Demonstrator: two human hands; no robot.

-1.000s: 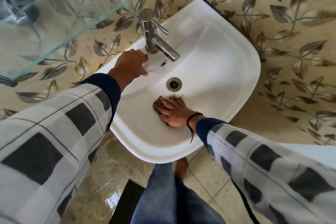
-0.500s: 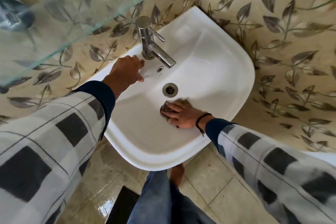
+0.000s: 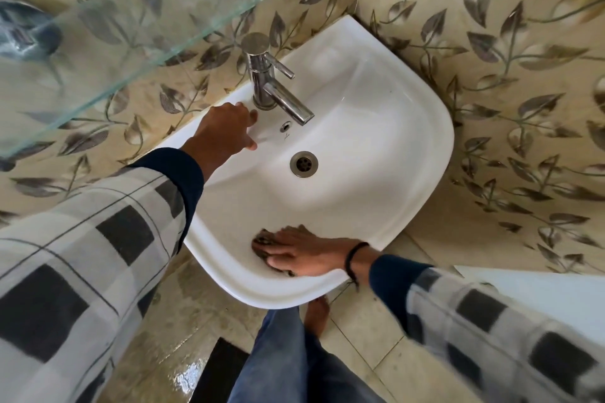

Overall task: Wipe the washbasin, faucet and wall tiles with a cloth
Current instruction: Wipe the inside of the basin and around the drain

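A white washbasin (image 3: 376,127) is fixed in a corner of leaf-patterned wall tiles (image 3: 510,82). A chrome faucet (image 3: 271,88) stands at its back edge, with the drain (image 3: 303,163) in the bowl below the spout. My right hand (image 3: 304,253) lies flat with straight fingers on a dark brown cloth (image 3: 262,239), pressing it against the inner front wall of the bowl near the rim. Most of the cloth is hidden under that hand. My left hand (image 3: 226,131) rests on the basin's back ledge just left of the faucet base, fingers bent downward onto the ledge, holding nothing.
A glass shelf (image 3: 137,42) juts out above the basin's left side, with a dark object (image 3: 23,29) on it. Below the basin the floor (image 3: 183,330) is wet. My leg and bare foot (image 3: 316,314) stand under the rim, beside a black mat (image 3: 219,370).
My right hand has slid the cloth from beside the drain toward me to the front wall of the bowl. My left hand has shifted slightly closer to the faucet base.
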